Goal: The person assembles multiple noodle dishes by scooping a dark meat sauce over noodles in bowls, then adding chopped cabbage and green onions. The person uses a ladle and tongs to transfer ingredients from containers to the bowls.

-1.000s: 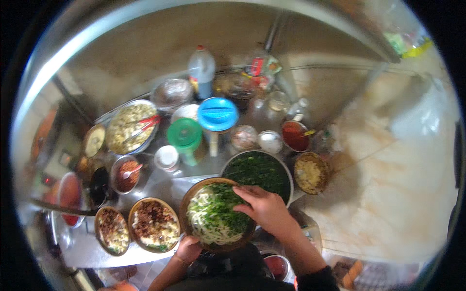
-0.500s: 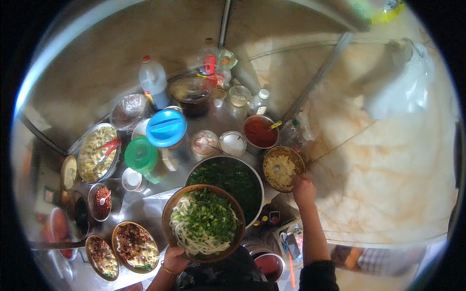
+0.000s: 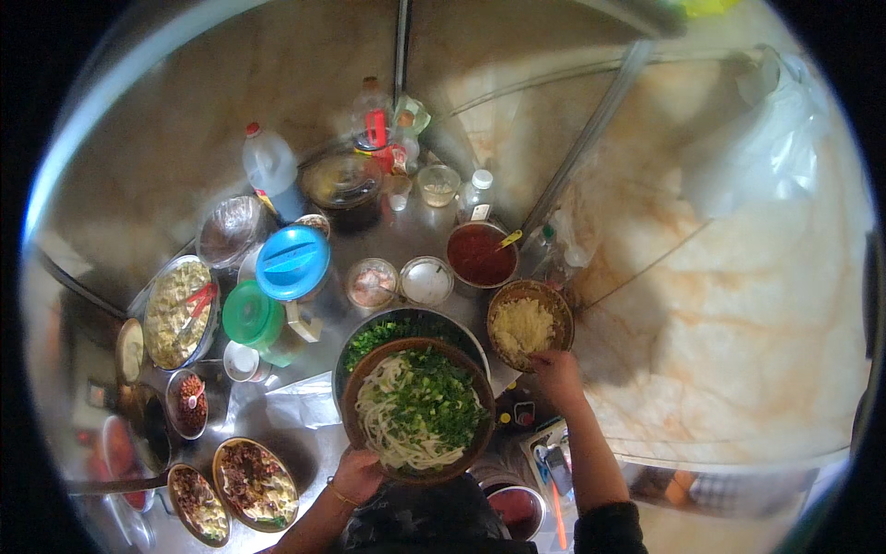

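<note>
My left hand (image 3: 357, 475) is closed on the near left rim of a brown bowl (image 3: 487, 443). White noodles (image 3: 392, 427) fill it, with chopped green onion (image 3: 438, 392) on top. The bowl is held over the near part of a large pot of chopped greens (image 3: 406, 323), hiding much of it. To the right, my right hand (image 3: 558, 377) is closed at the near edge of a smaller brown bowl (image 3: 568, 309) of pale yellow minced food, like garlic (image 3: 521, 325). Its fingertips are bunched together; what they pinch is too small to make out.
Behind stand a pot of red sauce (image 3: 482, 256), two small round tubs (image 3: 426, 281), blue-lidded (image 3: 293, 263) and green-lidded (image 3: 254, 314) containers, and bottles (image 3: 270, 164). At left are two topped bowls (image 3: 256, 485), a nut bowl (image 3: 187, 404) and a large dish with red tongs (image 3: 182, 314).
The noodle bowl in my left hand has moved right and now covers more of the greens pot. My right hand has shifted slightly left and nearer me at the minced-food bowl. The view has shifted too.
</note>
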The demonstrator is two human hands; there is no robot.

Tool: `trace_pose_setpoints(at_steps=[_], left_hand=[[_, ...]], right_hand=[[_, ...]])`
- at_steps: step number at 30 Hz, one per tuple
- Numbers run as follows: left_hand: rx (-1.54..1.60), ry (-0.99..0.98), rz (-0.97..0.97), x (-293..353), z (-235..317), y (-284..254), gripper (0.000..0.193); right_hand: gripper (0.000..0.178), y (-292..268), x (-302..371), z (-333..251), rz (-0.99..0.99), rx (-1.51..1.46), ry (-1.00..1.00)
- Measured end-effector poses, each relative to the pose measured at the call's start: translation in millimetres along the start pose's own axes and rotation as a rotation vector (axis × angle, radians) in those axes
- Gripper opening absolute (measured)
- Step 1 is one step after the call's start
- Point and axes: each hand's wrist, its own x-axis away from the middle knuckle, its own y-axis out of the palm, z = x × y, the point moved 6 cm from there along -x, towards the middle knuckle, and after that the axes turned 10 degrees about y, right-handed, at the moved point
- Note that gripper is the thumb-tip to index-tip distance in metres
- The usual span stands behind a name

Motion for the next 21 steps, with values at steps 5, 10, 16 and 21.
trace_pose_setpoints(at_steps=[5, 10, 16, 21], left_hand=[[-0.044, 0.046, -0.065, -30.5, -3.8, 13.0, 0.053], [0.023, -0.010, -0.110, -56.2, -15.0, 25.0, 0.053], [0.006, 0.008, -0.128, -59.8, -19.2, 31.1, 0.054], [0.097, 0.032, -0.173, -55.4, -14.7, 31.4, 0.053]], right_hand=[[0.018, -44.4, 25.4, -33.1, 0.008, -0.123, -0.039], [0.028, -51.6, 76.2, -99.2, -0.008, -0.133, -0.200], [0.039, -48.8, 103.4, -130.1, 0.230, -0.055, -0.487], [0.040, -48.6, 106.7, -135.1, 0.211, 0.008, -0.571]])
